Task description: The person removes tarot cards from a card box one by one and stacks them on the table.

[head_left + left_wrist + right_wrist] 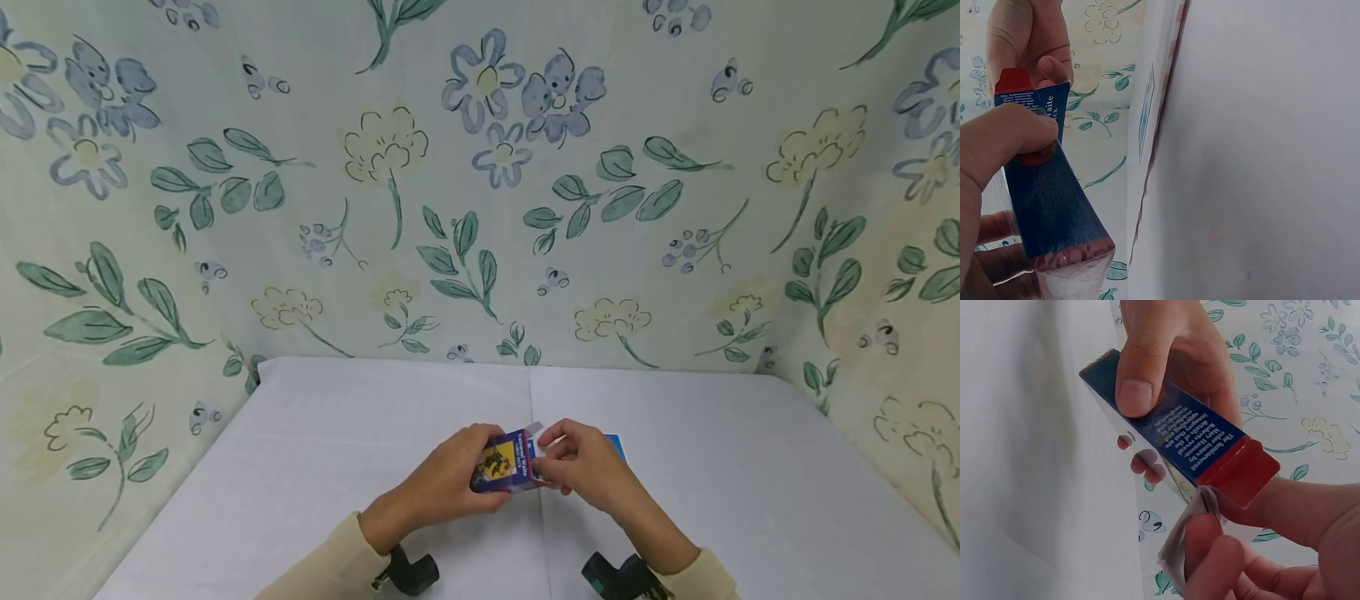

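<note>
My left hand (457,471) grips a small dark blue tarot deck box (497,467), thumb flat across one long side and fingers behind it. Its front carries a yellow picture, and "Universal Waite" is printed near the open end. A red side flap (1241,472) sticks out there. My right hand (588,462) is at that end, its curled fingers pinching a pale folded flap (1182,544). Clear plastic wrap (1075,278) covers the box's other end in the left wrist view. The inside of the box is hidden.
Beyond my right hand, a flat blue item (617,444) lies on the white-covered table (337,433), mostly hidden by the hand. Floral cloth walls (480,250) rise at the back and both sides. A black wrist camera (412,573) hangs below each wrist.
</note>
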A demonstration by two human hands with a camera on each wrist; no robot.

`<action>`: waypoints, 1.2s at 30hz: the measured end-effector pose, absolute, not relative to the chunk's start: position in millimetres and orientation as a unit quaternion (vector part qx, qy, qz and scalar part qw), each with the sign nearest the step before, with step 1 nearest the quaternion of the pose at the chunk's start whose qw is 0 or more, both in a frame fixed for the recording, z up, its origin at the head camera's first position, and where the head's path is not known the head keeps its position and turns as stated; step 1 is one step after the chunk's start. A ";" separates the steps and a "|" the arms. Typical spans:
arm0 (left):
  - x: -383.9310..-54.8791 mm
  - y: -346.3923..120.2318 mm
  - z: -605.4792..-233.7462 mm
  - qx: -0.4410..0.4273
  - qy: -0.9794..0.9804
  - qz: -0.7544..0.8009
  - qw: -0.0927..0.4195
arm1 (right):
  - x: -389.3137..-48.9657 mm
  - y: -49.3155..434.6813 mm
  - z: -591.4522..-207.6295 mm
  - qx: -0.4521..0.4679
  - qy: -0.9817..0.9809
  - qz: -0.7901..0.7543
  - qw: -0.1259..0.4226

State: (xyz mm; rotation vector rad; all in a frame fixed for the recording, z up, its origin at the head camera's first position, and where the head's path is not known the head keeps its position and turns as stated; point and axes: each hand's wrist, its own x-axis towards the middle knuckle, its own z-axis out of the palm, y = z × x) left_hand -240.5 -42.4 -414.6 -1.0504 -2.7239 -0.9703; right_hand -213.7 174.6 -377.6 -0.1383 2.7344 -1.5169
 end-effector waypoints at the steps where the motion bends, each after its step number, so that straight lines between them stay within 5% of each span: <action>1: -240.6 -42.5 -414.4 -0.342 -0.885 -0.314 0.033 | -213.9 174.5 -377.3 -0.041 0.875 -0.483 0.006; 36: -245.1 -40.0 -434.8 -0.320 -0.876 -0.357 0.052 | -215.7 187.0 -370.1 0.009 0.872 -0.489 -0.006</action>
